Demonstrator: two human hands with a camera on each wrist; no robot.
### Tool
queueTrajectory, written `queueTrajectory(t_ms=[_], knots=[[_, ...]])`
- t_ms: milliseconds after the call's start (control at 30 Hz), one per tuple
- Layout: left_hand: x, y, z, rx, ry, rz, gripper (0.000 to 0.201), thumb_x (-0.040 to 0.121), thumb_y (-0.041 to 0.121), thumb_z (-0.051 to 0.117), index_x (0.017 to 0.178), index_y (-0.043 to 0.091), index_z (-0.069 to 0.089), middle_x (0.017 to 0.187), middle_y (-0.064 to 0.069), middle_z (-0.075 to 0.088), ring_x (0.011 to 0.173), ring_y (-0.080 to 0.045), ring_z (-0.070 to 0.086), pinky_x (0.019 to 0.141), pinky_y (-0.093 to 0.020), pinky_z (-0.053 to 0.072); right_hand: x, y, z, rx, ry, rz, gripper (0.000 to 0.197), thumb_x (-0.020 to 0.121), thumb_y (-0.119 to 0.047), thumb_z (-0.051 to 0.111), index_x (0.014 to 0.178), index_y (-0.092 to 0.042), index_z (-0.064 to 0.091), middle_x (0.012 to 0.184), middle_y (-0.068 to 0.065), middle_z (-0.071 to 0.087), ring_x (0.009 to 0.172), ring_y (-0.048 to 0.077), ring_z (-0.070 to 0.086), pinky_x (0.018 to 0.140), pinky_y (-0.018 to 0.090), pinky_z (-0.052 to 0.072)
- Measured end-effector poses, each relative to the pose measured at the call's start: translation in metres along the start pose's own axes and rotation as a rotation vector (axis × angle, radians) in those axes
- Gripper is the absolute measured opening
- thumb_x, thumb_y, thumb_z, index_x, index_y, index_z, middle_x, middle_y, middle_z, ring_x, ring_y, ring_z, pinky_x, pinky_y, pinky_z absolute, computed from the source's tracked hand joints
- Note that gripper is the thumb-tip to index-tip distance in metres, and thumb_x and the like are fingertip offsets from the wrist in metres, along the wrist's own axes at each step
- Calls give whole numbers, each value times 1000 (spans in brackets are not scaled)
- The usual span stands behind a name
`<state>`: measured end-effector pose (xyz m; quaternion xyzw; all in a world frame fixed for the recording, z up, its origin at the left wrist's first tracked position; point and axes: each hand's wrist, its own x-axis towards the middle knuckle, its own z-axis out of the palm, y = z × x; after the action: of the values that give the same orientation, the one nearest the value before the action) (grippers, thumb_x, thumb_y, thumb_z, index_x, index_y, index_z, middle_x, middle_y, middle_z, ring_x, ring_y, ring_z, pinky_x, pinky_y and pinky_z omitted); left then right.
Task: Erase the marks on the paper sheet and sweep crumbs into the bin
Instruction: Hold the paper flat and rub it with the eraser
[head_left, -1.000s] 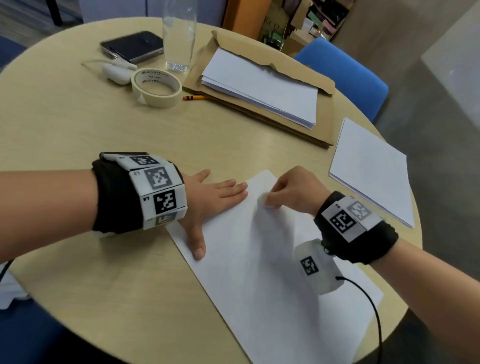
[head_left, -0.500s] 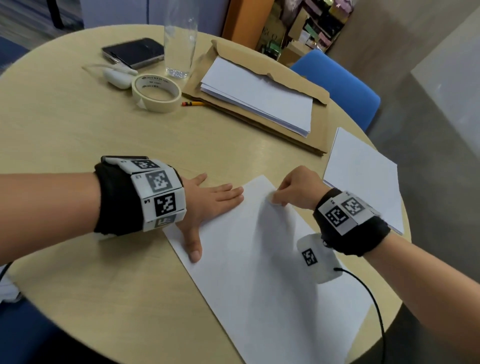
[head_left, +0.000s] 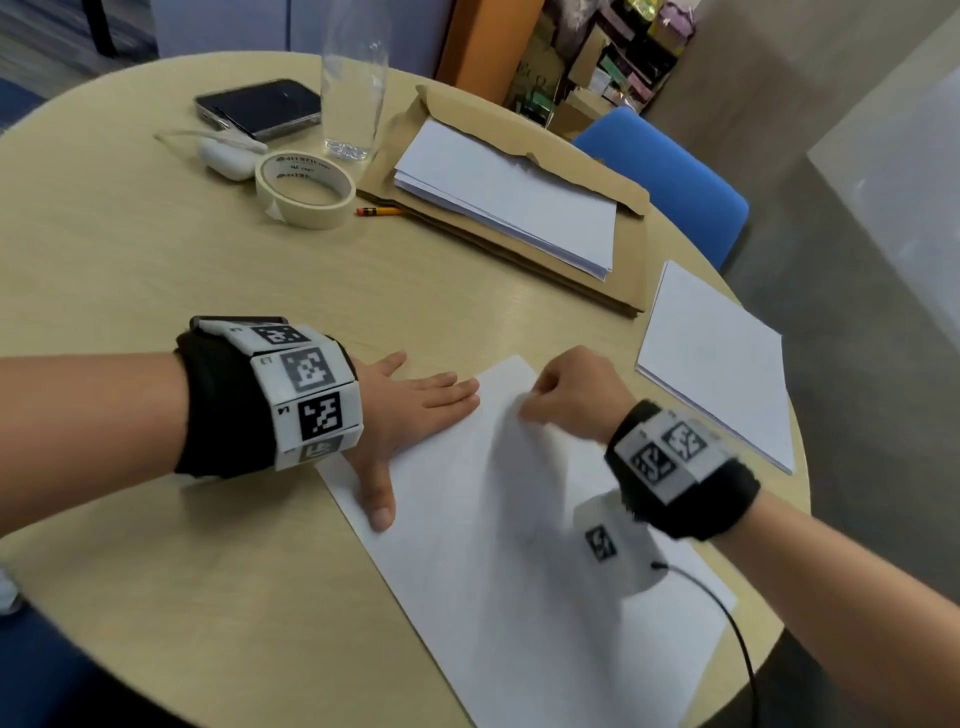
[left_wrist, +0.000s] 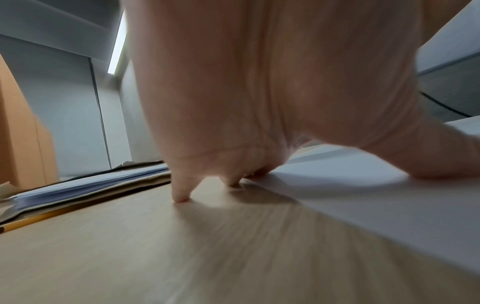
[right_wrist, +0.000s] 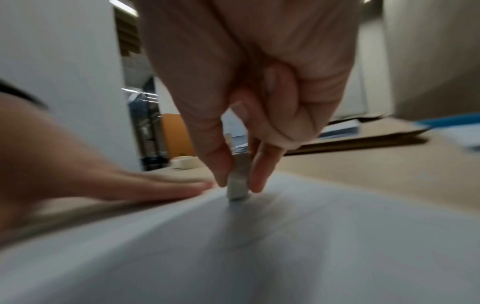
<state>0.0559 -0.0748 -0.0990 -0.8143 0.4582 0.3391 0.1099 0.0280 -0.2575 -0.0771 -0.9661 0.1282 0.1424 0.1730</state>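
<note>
While you look down from the head view, your left hand (head_left: 410, 410) lies flat with straight fingers on the near-left edge of the white paper sheet (head_left: 493, 545) on the round wooden desk (head_left: 156, 260); your right hand (head_left: 571, 400) works at its far corner, a little farther up than a second ago. From the left wrist, fingertips (left_wrist: 182, 197) press down. From the right wrist, you pinch a small pale eraser block (right_wrist: 237, 181) upright on the sheet.

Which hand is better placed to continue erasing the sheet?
Right. The right hand pinches the small white eraser upright on the white paper sheet, while the left hand lies flat, pressing the sheet's edge.
</note>
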Motion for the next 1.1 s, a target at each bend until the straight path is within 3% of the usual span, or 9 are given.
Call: queueTrajectory(t_ms=[133,233,333,433,567,800,900,1000,1100], knots=[[0,-1,1,-20,-8,14,136,66,58,73,141,17,-33,149,6,-38,139,-8,-30,112,-50,-16,-11,-8,15,85,-183,-51,14,71,-16,69,71,-1,71,80,15,72,67,13,54,59,24,42],[-1,1,0,-4,-14,6,135,67,58,72,141,16,-33,149,7,-39,139,-8,-30,112,-50,-16,12,8,-7,151,-89,89,17,70,-16,72,74,1,72,73,9,64,58,12,46,50,22,34],[-1,2,-1,0,-19,0,135,66,59,71,141,16,-33,148,7,-39,139,-9,-31,112,-50,-16,27,20,-21,153,32,157,25,71,-13,71,80,10,70,73,11,58,65,18,47,49,23,33],[0,0,0,-12,-16,-4,137,65,59,72,141,17,-34,149,6,-38,139,-9,-31,112,-50,-18,14,12,-7,102,5,79,16,73,-13,69,76,2,71,74,7,64,69,15,55,54,22,41],[-1,0,-2,-22,-31,1,136,67,58,72,140,18,-34,148,7,-39,138,-8,-32,111,-49,-19,-3,5,8,151,-167,0,13,71,-16,71,60,-12,65,64,0,62,56,6,48,47,15,36],[-1,0,-1,-11,-30,-7,136,66,62,70,140,18,-35,148,8,-40,138,-8,-32,112,-49,-18,21,23,-16,223,63,194,16,72,-14,70,61,-6,62,65,6,56,57,13,43,47,20,31],[0,0,0,-19,-24,-4,136,66,60,71,140,18,-34,148,7,-39,136,-6,-33,111,-49,-19,-2,8,-1,176,16,69,17,75,-14,67,72,2,68,69,5,57,63,13,48,49,21,35],[1,0,0,-31,-30,4,137,65,59,73,140,18,-34,148,7,-39,132,-4,-35,111,-50,-18,-33,-13,30,111,-188,-108,26,74,-18,66,80,8,66,67,5,53,62,12,45,55,24,36],[1,-1,0,-23,-34,-5,137,65,60,72,140,18,-34,148,7,-40,135,-6,-34,111,-50,-18,-25,-13,22,159,-198,-72,14,74,-20,69,68,-6,68,68,1,62,62,9,51,57,21,40]])
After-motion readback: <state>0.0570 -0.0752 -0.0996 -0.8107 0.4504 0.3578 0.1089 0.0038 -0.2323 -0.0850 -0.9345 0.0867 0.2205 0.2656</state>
